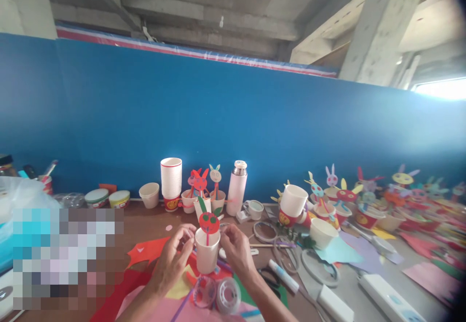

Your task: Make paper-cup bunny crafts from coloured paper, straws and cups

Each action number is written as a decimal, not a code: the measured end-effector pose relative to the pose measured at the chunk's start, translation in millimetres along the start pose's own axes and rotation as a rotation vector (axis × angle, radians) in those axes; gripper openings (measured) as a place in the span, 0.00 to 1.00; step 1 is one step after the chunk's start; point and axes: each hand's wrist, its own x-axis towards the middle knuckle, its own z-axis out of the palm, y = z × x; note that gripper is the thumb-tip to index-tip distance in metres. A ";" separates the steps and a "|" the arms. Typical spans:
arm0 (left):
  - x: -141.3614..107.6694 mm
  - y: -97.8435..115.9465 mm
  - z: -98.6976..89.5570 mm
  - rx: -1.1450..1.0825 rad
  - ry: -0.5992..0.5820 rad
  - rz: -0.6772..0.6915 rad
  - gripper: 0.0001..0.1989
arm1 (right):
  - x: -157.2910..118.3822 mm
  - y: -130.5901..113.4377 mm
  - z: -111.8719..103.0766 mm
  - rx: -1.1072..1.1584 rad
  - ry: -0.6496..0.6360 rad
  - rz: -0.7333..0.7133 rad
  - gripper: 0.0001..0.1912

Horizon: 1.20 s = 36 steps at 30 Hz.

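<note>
A white paper cup (207,256) stands between my hands. Out of it rises a red paper rabbit face (209,222) with green ears on a reddish stem. My left hand (178,251) is at the cup's left side, its fingers curled with thumb near fingertips; anything between them is too small to make out. My right hand (236,247) is at the right side, fingertips pinched together, what they hold hidden. Two tape rolls (228,296) lie in front of the cup, over pink paper (145,307).
Behind stand a stack of cups (171,181), a pink thermos (237,188) and cups with rabbit figures. Scissors (269,281), a glue stick (284,276), looped cables (320,266) and a white power strip (391,297) lie to the right. Red paper (147,251) lies left.
</note>
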 end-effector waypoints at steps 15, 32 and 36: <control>3.9 -14.2 0.1 -0.191 0.023 -0.027 0.08 | 0.7 -5.6 2.3 0.256 -0.074 0.111 0.07; 5.9 -8.0 -0.4 -0.161 0.128 -0.102 0.11 | -5.6 -9.8 6.3 0.339 -0.254 -0.016 0.19; 7.4 -10.1 0.5 -0.193 0.133 -0.109 0.12 | -5.9 -8.3 6.7 0.347 -0.261 -0.032 0.20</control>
